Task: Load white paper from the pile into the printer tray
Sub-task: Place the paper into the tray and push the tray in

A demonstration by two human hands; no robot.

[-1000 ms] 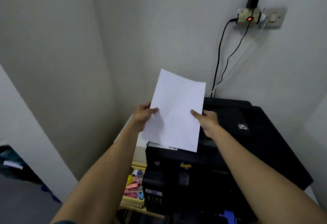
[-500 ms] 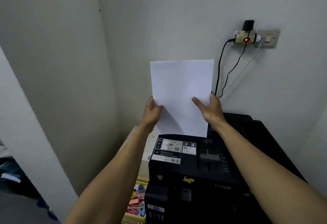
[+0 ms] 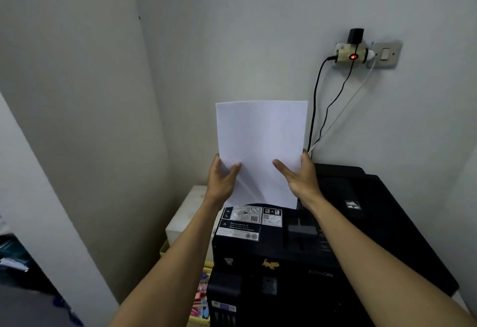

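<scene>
At the centre of the frame a white paper sheet (image 3: 260, 146) stands nearly upright, held by its two long edges. The left hand (image 3: 223, 179) grips the lower left edge, thumb curled over the front face and the other fingers hidden behind the sheet. The right hand (image 3: 300, 175) grips the lower right edge in the same way, its thumb lying across the front of the paper and its fingertips wrapped past the edge. The bottom edge of the sheet meets the rear top of the black printer (image 3: 322, 262), which fills the lower right of the frame; whether the paper has entered the printer's feed slot cannot be told from this angle. A grey paper guide slider (image 3: 300, 231) sits on the printer's top just below the sheet, and white instruction labels (image 3: 245, 221) lie to its left.

On the wall in the upper right, a multi-plug adapter (image 3: 351, 54) with a red light sits in a wall socket (image 3: 386, 54), with a black cable (image 3: 316, 99) and a white cable (image 3: 343, 110) running down behind the printer. A white box (image 3: 188, 213) stands just left of the printer, against the corner of the wall.
</scene>
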